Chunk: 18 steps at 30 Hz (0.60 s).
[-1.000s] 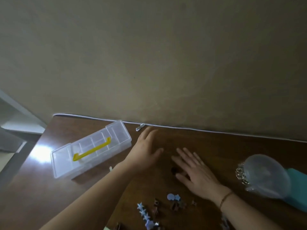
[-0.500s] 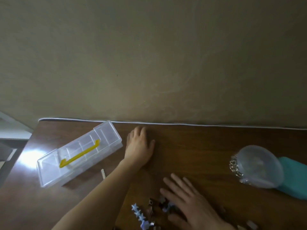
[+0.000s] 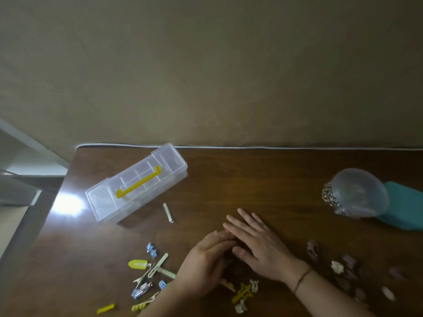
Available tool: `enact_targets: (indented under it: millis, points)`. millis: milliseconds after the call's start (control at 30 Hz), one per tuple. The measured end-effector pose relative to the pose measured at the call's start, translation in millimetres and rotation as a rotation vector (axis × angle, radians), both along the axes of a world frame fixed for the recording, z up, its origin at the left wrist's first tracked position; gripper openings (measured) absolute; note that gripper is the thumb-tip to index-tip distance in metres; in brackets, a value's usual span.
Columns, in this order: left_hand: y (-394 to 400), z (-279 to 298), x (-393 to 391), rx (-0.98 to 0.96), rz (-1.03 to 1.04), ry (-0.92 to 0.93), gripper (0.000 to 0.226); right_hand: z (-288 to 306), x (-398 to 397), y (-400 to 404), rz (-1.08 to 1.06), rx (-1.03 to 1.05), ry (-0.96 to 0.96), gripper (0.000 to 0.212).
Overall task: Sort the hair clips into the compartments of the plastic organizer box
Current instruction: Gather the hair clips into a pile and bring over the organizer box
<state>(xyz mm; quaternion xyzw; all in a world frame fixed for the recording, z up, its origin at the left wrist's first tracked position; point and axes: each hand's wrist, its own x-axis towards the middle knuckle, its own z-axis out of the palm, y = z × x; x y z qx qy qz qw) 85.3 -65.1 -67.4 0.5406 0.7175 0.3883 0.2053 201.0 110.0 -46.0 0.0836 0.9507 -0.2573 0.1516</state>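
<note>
The clear plastic organizer box (image 3: pixel 104 203) lies at the back left of the brown table, lid shut, yellow handle (image 3: pixel 138 185) on top. Hair clips lie scattered along the near edge: a yellow clip (image 3: pixel 137 264), a blue star clip (image 3: pixel 151 250), a yellow star clip (image 3: pixel 242 292), pale pinkish clips (image 3: pixel 312 248) at the right. One cream clip (image 3: pixel 168 212) lies alone near the box. My right hand (image 3: pixel 258 245) rests flat, fingers apart. My left hand (image 3: pixel 206 264) is cupped beside it, its fingertips tucked under the right hand over small dark clips.
A clear round lidded container (image 3: pixel 360 193) with a metal chain (image 3: pixel 328 199) beside it stands at the right, in front of a teal box (image 3: pixel 407 209). A white cable (image 3: pixel 274 147) runs along the wall. The table's left edge (image 3: pixel 57 197) drops off past a bright glare.
My left hand has drawn back from beside the box to the middle of the table, meeting my right hand. The view has dipped, bringing more clips into sight.
</note>
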Motion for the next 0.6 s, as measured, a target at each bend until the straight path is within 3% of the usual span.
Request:
enact_targets:
  millis: [200, 367, 467, 600]
  points:
    - [-23.2, 11.3, -11.7, 0.039, 0.266, 0.029, 0.027, 6.1, 31.0, -40.8, 0.083, -0.001, -0.042, 0.061]
    - [-26.2, 11.1, -0.8, 0.008, 0.223, 0.130, 0.026, 5.5, 59.7, -74.0, 0.102, 0.046, -0.072, 0.061]
    - [-18.3, 11.5, 13.8, 0.011, 0.188, 0.148, 0.025, 5.4, 73.2, -85.0, 0.007, 0.084, 0.027, 0.061]
    - [9.5, 16.1, 42.9, -0.005, 0.112, 0.152, 0.028, 16.4, 111.3, -85.0, -0.279, 0.074, 0.129, 0.058]
